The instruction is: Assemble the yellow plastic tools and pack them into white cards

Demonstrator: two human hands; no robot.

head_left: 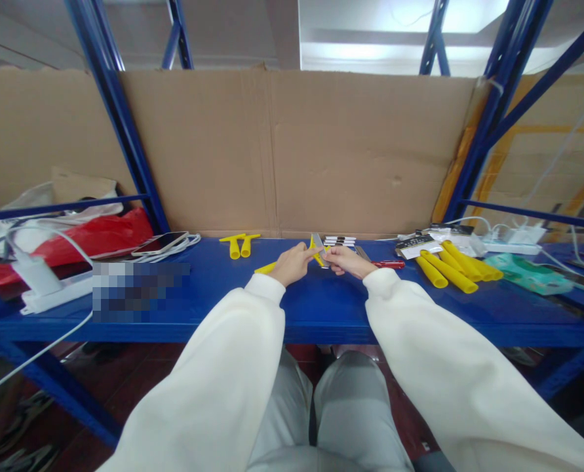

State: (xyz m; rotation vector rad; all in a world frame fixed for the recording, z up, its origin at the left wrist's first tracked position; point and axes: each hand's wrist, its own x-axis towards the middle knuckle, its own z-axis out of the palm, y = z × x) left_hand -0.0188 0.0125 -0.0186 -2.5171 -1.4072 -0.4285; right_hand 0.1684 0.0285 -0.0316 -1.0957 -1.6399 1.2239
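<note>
My left hand (294, 262) is closed around a yellow scraper; its handle (265, 268) sticks out to the left, and its yellow head (313, 248) shows beyond the fingers. My right hand (348, 261) pinches at a flat grey metal piece (318, 242), like a blade, against the scraper's head. The fingers hide how the two parts meet. Just behind my right hand lie several small white strips (339, 241) with dark marks. A red-handled tool (389, 264) lies by my right wrist, its kind unclear.
Two yellow T-shaped scrapers (233, 246) stand at the back left. Several yellow tubular handles (449, 272) lie at right, near black-and-white packets (413, 247) and green plastic (535, 274). A phone (160, 243), cables and a white power strip (60, 294) occupy the left. Cardboard (321, 151) walls the back.
</note>
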